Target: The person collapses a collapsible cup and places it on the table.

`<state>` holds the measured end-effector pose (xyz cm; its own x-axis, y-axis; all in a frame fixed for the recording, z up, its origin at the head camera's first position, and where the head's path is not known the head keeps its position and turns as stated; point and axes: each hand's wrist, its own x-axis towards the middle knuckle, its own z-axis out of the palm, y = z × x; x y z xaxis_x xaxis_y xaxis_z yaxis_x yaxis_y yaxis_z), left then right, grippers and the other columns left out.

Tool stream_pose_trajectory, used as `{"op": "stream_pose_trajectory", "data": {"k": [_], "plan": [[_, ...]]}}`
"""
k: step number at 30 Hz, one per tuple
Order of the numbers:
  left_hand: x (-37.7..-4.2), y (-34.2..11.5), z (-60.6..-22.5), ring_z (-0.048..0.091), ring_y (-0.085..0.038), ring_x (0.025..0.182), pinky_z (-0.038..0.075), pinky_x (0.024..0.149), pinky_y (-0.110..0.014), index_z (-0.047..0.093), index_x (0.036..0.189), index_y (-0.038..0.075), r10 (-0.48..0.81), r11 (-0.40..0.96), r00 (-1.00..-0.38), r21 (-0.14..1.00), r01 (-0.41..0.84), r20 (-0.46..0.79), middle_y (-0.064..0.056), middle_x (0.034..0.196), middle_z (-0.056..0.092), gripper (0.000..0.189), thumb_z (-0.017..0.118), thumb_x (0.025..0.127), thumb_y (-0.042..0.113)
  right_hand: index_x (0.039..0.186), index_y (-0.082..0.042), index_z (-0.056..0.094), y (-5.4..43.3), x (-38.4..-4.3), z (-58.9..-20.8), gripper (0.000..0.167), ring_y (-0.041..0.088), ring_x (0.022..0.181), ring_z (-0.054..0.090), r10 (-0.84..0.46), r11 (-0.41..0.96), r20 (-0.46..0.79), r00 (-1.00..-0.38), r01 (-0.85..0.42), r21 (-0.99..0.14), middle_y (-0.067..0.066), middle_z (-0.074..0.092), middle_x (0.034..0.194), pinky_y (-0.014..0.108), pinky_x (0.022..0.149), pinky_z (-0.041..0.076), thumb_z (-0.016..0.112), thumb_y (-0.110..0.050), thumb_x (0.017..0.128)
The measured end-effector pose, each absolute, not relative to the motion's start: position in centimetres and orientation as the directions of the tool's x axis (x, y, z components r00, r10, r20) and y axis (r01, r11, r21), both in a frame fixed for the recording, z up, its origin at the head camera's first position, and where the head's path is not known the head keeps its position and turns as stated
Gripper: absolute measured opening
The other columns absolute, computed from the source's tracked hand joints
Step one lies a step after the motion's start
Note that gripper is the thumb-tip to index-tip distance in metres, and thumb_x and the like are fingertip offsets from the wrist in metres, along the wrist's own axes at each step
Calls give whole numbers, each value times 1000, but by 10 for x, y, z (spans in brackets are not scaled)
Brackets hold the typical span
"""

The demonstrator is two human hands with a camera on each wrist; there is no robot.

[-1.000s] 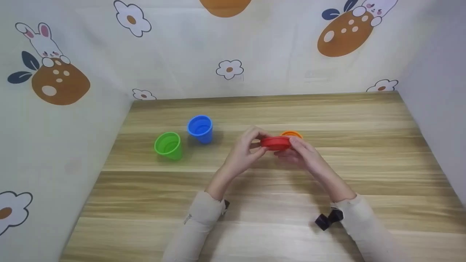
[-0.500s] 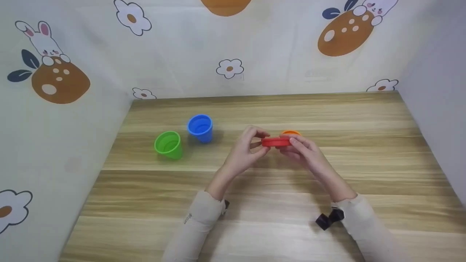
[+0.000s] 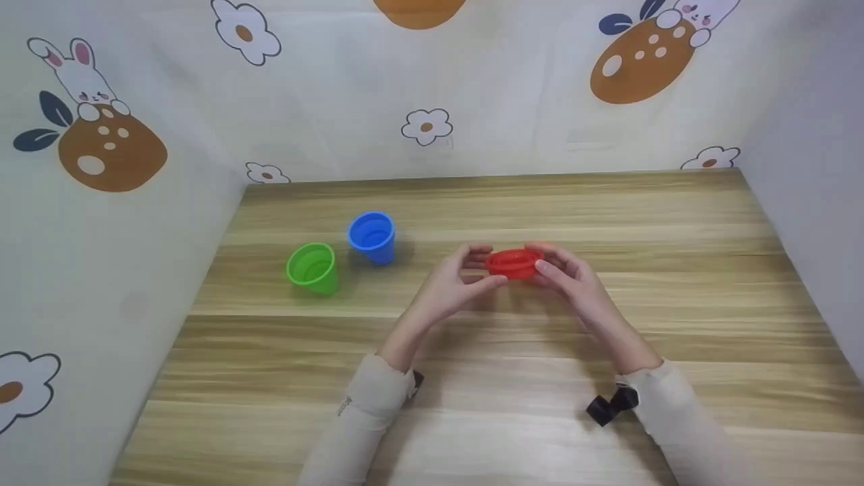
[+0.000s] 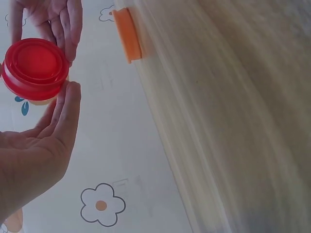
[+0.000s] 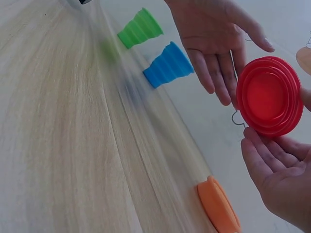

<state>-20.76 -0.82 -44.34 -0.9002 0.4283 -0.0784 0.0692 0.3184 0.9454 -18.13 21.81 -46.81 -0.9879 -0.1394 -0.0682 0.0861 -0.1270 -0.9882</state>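
Note:
In the head view a red collapsible cup [image 3: 514, 264], folded down to a flat ringed disc, is held up between both hands above the table. My left hand [image 3: 451, 282] is at its left edge, thumb in front and fingers behind. On the opposite edge my right hand [image 3: 572, 278] grips it with the thumb on the rim and the fingers behind. Concentric rings show on the cup's face in both wrist views. An orange collapsible cup [image 5: 218, 206], folded flat, rests on the table beyond; the right hand mostly covers it in the head view.
Two unfolded collapsible cups stand upright at the left of the wooden table [image 3: 499, 432]: a green cup [image 3: 312, 270] and, slightly farther back, a blue cup [image 3: 372, 237]. A patterned wall covering [image 3: 337, 101] borders the table's back and left side.
The red cup went from nearly edge-on to tilted, its ringed face now visible from above. Left fingers dropped slightly and spread; right fingers shifted over the orange cup. Green and blue cups stayed put.

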Motion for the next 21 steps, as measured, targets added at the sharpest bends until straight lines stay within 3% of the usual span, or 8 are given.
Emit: {"op": "stream_pose_trajectory", "data": {"k": [4, 15, 21], "plan": [[-209, -8, -444, 60, -27, 126, 48, 110, -47, 51, 139, 3, 436, 274, -899, 958, 81, -48, -14, 135, 61, 63, 76, 88, 31, 143, 0, 48, 220, -181, -469, 48, 8, 112, 65, -148, -89, -64, -987, 78, -993, 2, 63, 128, 25, 99, 55, 60, -16, 100], [-213, -9, -445, 57, -25, 130, 46, 111, -46, 50, 140, 4, 446, 267, -894, 960, 85, -44, -13, 138, 60, 61, 75, 90, 28, 145, -2, 47, 221, -183, -469, 52, 6, 117, 64, -162, -53, -48, -986, 57, -997, 12, 57, 143, 29, 102, 53, 62, -21, 99], [-215, -9, -445, 56, -27, 131, 46, 112, -47, 49, 141, 0, 456, 258, -890, 958, 122, -10, -16, 139, 59, 61, 74, 91, 24, 146, -3, 47, 222, -184, -469, 52, 3, 119, 62, -164, -13, -38, -986, 41, -999, 17, 52, 148, 25, 102, 53, 62, -20, 99]]}}
